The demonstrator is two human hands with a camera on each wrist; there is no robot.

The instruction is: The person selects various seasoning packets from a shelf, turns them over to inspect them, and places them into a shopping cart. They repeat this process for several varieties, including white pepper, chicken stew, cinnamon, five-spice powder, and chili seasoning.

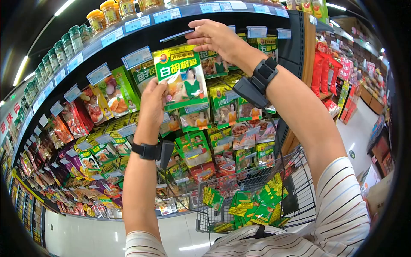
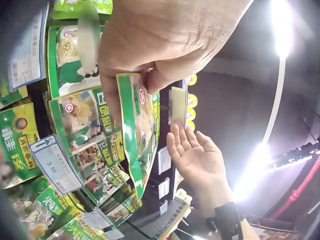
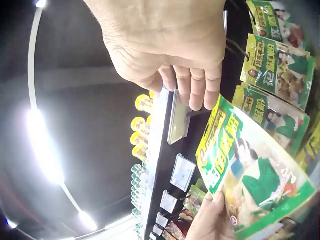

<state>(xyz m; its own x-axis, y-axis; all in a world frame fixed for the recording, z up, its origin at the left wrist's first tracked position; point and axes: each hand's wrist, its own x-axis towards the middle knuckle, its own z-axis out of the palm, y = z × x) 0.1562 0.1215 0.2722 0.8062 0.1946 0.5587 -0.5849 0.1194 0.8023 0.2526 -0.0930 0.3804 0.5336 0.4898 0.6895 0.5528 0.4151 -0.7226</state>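
My left hand (image 1: 152, 100) pinches a green-and-yellow packet of white pepper powder (image 1: 182, 83) by its lower left edge, thumb on the front. The packet stands upright before the hanging rows, its printed face toward me. Raised at its top right is my right hand (image 1: 220, 40), fingers extended and nothing in its grasp. In the right wrist view, the fingers (image 3: 197, 87) of that hand reach just above the packet's top corner, beside a label holder (image 3: 178, 120). The left wrist view shows the right hand's open palm (image 2: 200, 162) beyond the packet (image 2: 140, 130).
Hanging spice packets (image 1: 222, 105) fill the rack behind, with price labels (image 1: 137, 58) sticking out in front. Jars (image 1: 96, 19) line the shelf above. Below me, a wire shopping cart (image 1: 295, 171) holds a pile of green packets (image 1: 261, 205). An aisle (image 1: 357, 132) runs along the right.
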